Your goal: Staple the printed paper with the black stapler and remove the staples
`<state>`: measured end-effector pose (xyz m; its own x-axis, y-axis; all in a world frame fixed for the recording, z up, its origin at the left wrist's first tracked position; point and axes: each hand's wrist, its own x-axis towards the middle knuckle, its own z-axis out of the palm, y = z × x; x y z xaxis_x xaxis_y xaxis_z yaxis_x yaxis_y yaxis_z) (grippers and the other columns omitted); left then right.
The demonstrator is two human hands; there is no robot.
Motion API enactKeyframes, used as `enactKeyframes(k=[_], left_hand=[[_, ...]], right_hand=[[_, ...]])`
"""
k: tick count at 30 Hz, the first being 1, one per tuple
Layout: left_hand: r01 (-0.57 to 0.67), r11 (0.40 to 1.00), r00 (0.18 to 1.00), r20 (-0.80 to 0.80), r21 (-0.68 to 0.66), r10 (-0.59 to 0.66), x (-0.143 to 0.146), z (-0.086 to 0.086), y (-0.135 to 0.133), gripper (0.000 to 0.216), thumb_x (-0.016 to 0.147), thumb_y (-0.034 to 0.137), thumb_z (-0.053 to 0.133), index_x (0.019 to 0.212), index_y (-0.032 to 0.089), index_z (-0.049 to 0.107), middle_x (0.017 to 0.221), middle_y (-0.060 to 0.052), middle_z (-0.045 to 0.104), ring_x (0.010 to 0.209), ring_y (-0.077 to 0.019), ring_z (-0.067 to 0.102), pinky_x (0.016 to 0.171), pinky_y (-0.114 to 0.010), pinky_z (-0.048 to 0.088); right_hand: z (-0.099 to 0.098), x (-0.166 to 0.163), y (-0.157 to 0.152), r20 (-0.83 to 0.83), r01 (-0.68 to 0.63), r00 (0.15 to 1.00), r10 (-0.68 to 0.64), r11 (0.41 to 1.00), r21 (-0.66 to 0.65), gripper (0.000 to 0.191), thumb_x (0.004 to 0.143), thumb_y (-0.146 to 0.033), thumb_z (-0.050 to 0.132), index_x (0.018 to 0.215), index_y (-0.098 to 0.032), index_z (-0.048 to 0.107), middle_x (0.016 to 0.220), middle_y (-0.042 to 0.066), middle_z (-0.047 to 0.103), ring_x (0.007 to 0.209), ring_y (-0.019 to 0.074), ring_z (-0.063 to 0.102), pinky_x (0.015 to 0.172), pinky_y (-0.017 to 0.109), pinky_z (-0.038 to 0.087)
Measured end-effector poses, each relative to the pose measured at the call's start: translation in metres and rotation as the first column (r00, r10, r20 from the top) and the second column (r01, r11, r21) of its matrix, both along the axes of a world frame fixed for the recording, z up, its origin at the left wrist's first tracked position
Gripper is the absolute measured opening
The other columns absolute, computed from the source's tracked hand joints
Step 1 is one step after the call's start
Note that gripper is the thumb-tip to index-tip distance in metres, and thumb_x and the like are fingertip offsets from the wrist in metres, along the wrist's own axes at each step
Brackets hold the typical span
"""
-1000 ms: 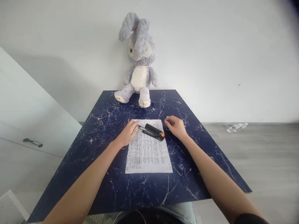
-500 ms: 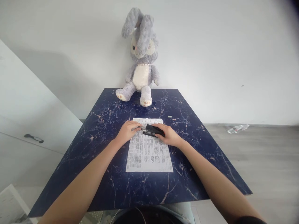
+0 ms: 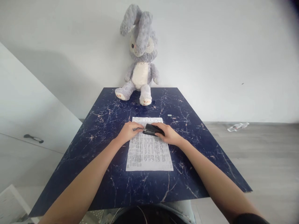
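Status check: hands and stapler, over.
Left hand fingertips at stapler front tip. Right hand wrapped over its rear. Stapler lies on printed sheet. Nothing blocking; plush rabbit at far table edge.

You see a small plastic stapler [image 3: 151, 128] that is glossy black with a silver metal nose. The rectangular paper sheet [image 3: 149, 154] under it is white, filled with dense rows of fine black print. The flat square tabletop [image 3: 109, 121] is deep navy, veined in white and pale pink like marble. The long-eared plush rabbit [image 3: 140, 73] is lilac-grey with a cream belly
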<state>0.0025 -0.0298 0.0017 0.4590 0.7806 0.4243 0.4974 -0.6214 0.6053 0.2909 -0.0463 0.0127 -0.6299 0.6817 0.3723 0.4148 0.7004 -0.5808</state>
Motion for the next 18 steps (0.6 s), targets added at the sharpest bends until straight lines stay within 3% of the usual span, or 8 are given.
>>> enactKeyframes(k=[13,18], left_hand=[[0.067,0.996,0.993,-0.097,0.066,-0.061,-0.004,-0.007,0.004,0.015,0.1,0.033,0.068,0.1,0.029,0.083,0.109,-0.003,0.082,0.104,-0.0253,0.076,0.097,-0.045,0.055],[0.18,0.984,0.981,-0.072,-0.012,-0.18,-0.017,-0.006,0.007,0.024,0.104,0.028,0.061,0.116,0.032,0.081,0.117,-0.004,0.081,0.112,-0.0248,0.074,0.105,-0.049,0.055]], right_hand=[[0.0,0.001,0.0,0.013,-0.001,1.0,0.001,1.0,0.001,0.053,0.098,-0.019,0.06,0.15,-0.025,0.052,0.137,0.013,0.067,0.124,0.0317,0.066,0.106,0.054,0.055],[-0.003,0.003,0.003,-0.02,-0.001,1.0,0.0,1.0,-0.03,0.05,0.098,-0.021,0.061,0.148,-0.025,0.054,0.137,0.013,0.068,0.123,0.031,0.067,0.106,0.053,0.055]])
